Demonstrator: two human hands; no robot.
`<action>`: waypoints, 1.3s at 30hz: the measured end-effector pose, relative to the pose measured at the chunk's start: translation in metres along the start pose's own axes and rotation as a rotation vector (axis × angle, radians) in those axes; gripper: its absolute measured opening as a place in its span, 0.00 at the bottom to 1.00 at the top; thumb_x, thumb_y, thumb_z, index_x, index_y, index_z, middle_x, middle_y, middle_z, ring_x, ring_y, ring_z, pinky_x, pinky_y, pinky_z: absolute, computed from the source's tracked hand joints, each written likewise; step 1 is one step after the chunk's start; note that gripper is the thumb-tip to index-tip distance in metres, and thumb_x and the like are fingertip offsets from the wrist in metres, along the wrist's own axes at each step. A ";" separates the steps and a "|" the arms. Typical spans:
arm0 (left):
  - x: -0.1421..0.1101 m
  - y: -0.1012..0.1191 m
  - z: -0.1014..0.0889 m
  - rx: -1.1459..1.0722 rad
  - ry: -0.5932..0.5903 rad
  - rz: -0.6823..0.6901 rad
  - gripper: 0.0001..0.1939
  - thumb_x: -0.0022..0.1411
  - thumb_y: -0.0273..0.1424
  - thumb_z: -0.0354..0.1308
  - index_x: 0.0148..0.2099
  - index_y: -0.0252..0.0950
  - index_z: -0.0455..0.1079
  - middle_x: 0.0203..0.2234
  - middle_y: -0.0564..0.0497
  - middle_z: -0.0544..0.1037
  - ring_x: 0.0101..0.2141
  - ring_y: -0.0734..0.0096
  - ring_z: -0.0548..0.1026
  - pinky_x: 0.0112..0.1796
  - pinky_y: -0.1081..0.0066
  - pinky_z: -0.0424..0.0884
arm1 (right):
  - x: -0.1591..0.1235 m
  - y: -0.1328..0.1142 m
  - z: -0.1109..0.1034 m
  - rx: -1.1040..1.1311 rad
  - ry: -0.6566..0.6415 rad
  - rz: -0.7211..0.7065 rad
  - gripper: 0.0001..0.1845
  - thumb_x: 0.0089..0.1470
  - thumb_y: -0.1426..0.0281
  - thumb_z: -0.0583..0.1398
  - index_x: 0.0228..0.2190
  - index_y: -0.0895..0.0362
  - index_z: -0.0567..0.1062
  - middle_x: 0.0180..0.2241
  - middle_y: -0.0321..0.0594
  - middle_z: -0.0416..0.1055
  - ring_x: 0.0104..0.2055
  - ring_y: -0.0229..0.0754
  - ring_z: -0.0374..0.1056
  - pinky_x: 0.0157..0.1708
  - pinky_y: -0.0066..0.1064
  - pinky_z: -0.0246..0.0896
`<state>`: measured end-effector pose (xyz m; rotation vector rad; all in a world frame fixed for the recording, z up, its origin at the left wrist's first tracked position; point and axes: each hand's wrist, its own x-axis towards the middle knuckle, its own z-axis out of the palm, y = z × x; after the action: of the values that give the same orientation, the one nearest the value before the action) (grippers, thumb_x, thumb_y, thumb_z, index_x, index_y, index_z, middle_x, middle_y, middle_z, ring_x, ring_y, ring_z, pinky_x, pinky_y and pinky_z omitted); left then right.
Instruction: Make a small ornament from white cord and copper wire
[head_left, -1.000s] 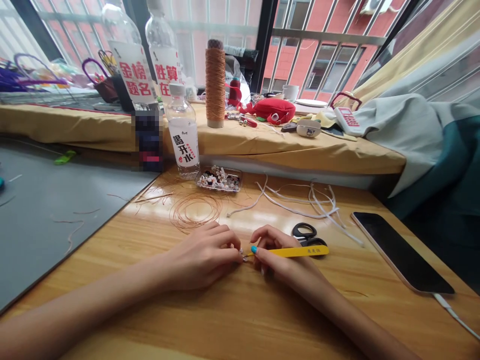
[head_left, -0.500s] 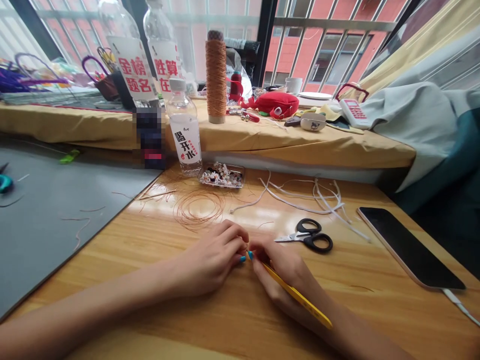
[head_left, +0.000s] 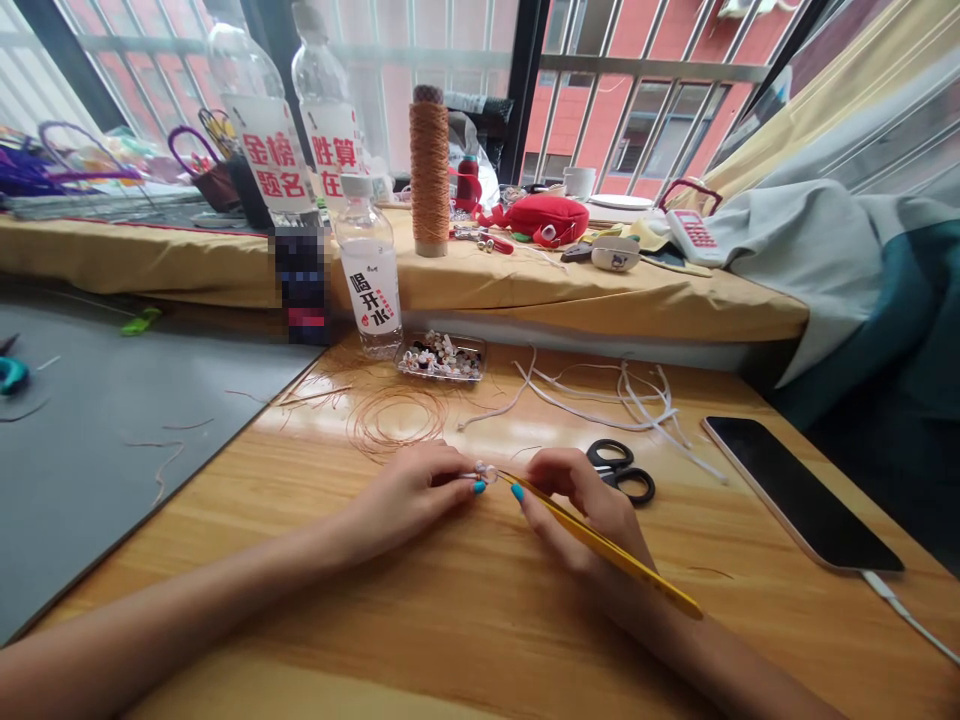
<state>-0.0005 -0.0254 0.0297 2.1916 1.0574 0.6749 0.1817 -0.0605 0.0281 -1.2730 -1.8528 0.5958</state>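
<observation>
My left hand [head_left: 416,490] rests on the wooden table [head_left: 465,620] with its fingers pinched round a small pale bead [head_left: 484,472]. My right hand [head_left: 581,500] grips a yellow tool [head_left: 607,548] like a pen; the tool's tip points at the bead, and its handle runs back to the lower right over my wrist. Both hands have turquoise nails. A coil of thin copper-coloured thread [head_left: 396,417] lies just beyond my left hand. Black-handled scissors [head_left: 621,468] lie right behind my right hand.
A clear tray of beads [head_left: 442,357] and a water bottle [head_left: 369,268] stand at the table's back. White cords [head_left: 600,395] trail to the right. A phone [head_left: 799,492] lies at right, a grey mat [head_left: 90,440] at left. The cloth-covered ledge holds an orange thread spool [head_left: 429,175].
My right hand turned the yellow tool from lying out to the right to slanting back over my wrist. Both hands have shifted slightly away from me, and the bead now shows between the fingertips.
</observation>
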 end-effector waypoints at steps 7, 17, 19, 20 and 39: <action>0.000 -0.001 0.000 -0.024 0.009 0.012 0.11 0.58 0.30 0.49 0.32 0.33 0.72 0.24 0.52 0.73 0.27 0.74 0.68 0.29 0.75 0.62 | 0.001 -0.003 -0.001 -0.055 -0.003 -0.008 0.03 0.49 0.71 0.53 0.30 0.54 0.61 0.25 0.34 0.66 0.26 0.34 0.64 0.26 0.23 0.58; -0.004 -0.003 0.006 0.142 0.066 0.089 0.10 0.59 0.30 0.49 0.37 0.35 0.71 0.25 0.51 0.72 0.29 0.74 0.67 0.31 0.74 0.62 | -0.001 0.001 0.001 -0.194 0.026 -0.116 0.01 0.49 0.73 0.52 0.28 0.55 0.62 0.22 0.32 0.65 0.23 0.33 0.64 0.24 0.23 0.57; -0.004 -0.005 0.007 0.147 0.072 0.110 0.11 0.59 0.29 0.48 0.37 0.35 0.71 0.25 0.51 0.71 0.28 0.74 0.67 0.31 0.75 0.62 | -0.002 0.002 0.003 -0.196 0.041 -0.131 0.02 0.49 0.73 0.51 0.28 0.55 0.62 0.22 0.32 0.66 0.23 0.33 0.64 0.25 0.23 0.57; -0.004 -0.005 0.007 0.150 0.074 0.117 0.11 0.59 0.29 0.47 0.36 0.34 0.71 0.25 0.51 0.71 0.28 0.74 0.67 0.30 0.75 0.63 | -0.002 0.002 0.004 -0.198 0.047 -0.144 0.02 0.49 0.73 0.51 0.29 0.54 0.62 0.23 0.33 0.66 0.23 0.33 0.64 0.25 0.23 0.57; -0.003 -0.006 0.009 0.162 0.077 0.184 0.12 0.60 0.28 0.46 0.31 0.32 0.71 0.23 0.50 0.70 0.26 0.75 0.67 0.28 0.76 0.62 | -0.001 0.012 0.013 -0.220 -0.019 -0.552 0.06 0.50 0.79 0.50 0.30 0.56 0.62 0.21 0.32 0.62 0.23 0.32 0.59 0.24 0.21 0.55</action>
<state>0.0008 -0.0271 0.0187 2.4419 0.9870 0.7847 0.1784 -0.0561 0.0113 -0.8227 -2.2072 0.1082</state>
